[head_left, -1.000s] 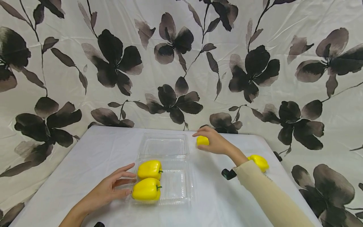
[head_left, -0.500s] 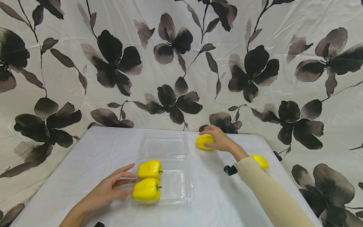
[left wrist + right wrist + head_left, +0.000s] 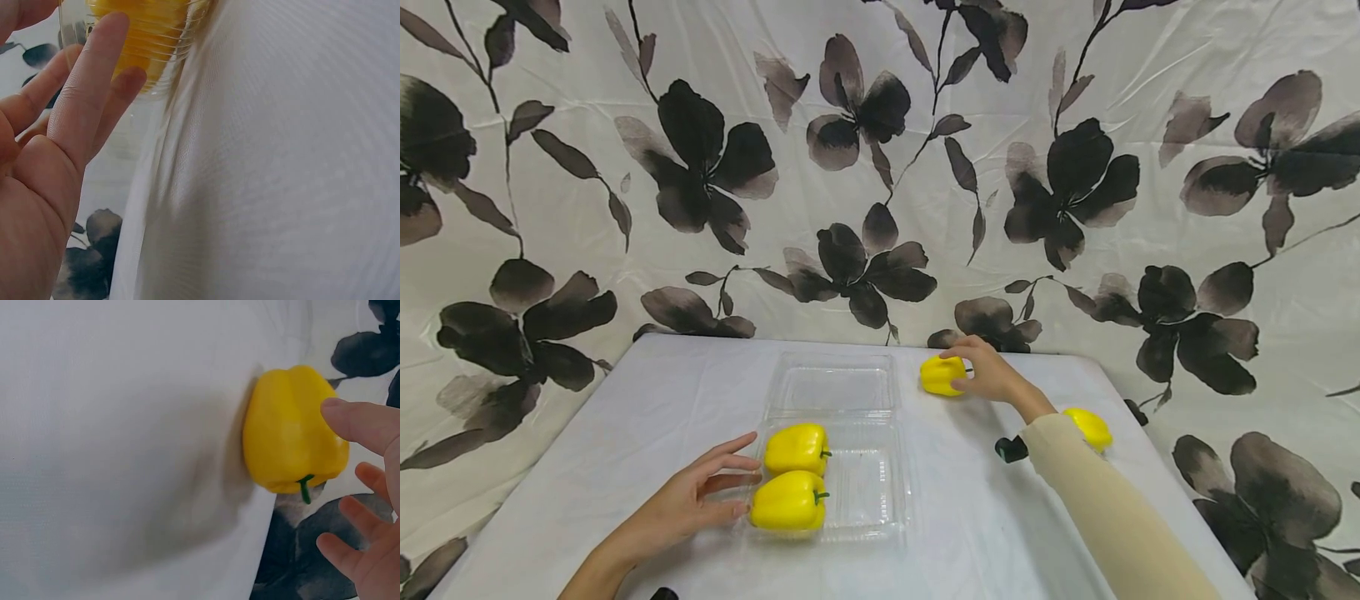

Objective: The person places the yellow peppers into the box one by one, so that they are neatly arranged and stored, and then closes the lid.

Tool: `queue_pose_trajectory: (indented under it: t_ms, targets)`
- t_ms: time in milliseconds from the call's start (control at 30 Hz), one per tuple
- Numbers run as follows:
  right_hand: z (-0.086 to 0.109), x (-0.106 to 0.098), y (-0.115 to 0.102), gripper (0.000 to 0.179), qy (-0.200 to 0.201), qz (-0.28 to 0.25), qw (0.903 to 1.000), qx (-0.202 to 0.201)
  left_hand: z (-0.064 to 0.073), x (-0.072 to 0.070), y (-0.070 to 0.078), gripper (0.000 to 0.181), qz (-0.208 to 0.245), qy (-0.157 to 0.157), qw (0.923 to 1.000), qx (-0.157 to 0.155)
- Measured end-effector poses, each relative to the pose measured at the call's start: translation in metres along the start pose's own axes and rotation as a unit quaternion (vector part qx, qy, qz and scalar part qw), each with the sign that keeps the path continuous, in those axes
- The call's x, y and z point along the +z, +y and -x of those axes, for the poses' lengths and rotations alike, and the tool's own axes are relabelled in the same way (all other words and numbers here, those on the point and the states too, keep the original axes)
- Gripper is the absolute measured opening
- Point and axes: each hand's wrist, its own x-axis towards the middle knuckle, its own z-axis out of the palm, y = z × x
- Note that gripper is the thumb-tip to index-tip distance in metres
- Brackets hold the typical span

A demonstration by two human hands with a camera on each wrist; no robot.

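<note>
A clear plastic clamshell container (image 3: 865, 487) lies opened out, its lid (image 3: 833, 387) toward the back. Two yellow bell peppers, a rear one (image 3: 796, 448) and a front one (image 3: 787, 501), lie on their sides in its left half. My left hand (image 3: 688, 496) rests along the container's left side with fingers extended; the left wrist view shows fingertips (image 3: 112, 28) right at its ribbed wall. Another yellow bell pepper (image 3: 294, 428) lies near the table's back edge, green stem showing. Beside it is my right hand (image 3: 992, 375), its thumb (image 3: 359, 422) overlapping the pepper and its other fingers spread.
One more yellow bell pepper (image 3: 1088, 427) lies at the right, partly behind the right sleeve (image 3: 1097, 492). A black device (image 3: 1011, 449) is at the right wrist. The white-covered table (image 3: 692, 392) meets a floral curtain (image 3: 850, 192) at the back.
My right hand has drawn back to the right, uncovering the back pepper and its stem, while that pepper stays nearly in place. My left hand and the container have not moved.
</note>
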Motion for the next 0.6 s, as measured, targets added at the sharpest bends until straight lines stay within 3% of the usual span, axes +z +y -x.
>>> queue_pose_trajectory:
  t_ms: [367, 600]
  targets:
    - [-0.004, 0.008, 0.008, 0.052, 0.007, -0.023, 0.9997, 0.009, -0.003, 0.000, 0.000, 0.048, -0.017, 0.009, 0.9997, -0.015]
    - [-0.004, 0.012, 0.011, 0.052, 0.006, -0.033, 0.9992, 0.021, -0.004, 0.000, -0.001, 0.048, -0.025, 0.007, 0.9996, -0.008]
